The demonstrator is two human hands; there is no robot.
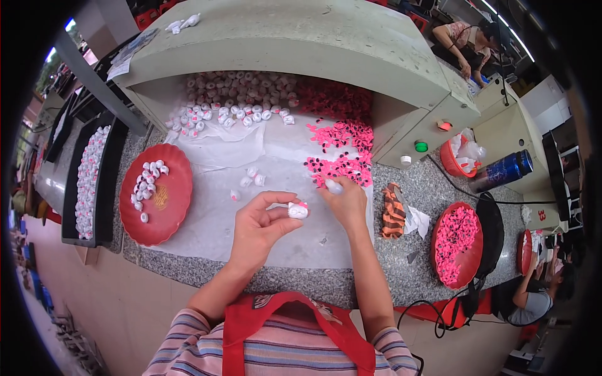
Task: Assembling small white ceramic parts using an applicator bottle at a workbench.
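White paper [313, 247] covers the middle of our granite desk [411, 178], stopping just short of the front edge. Our left hand [258, 222] is over the paper, mid-desk, w/ thumb & fingers pinching a small white piece w/ pink on it [298, 211]. Our right hand [348, 203] is reaching toward the desk's back edge, fingertips right by the pink bits [342, 170], which have dark spots & are strewn along the paper's right edge. Smth whitish shows at those fingertips; tbh we can't tell if it's held or worn, or if the grip is closed on anything.

A few loose white pcs [252, 171] sit on the paper past the left hand, & a big heap of them [235, 113] is at the back, under the grey-green hood [301, 37].

Near the desk's front left corner we've got a red dish [157, 229] w/ more white pcs in it. Toward the right end, near the front edge, there's another red dish [471, 263] full of pink bits. B/w that & the paper: a striped orange/black cloth [393, 213] w/ a crumpled white tissue [416, 220] right beside it.
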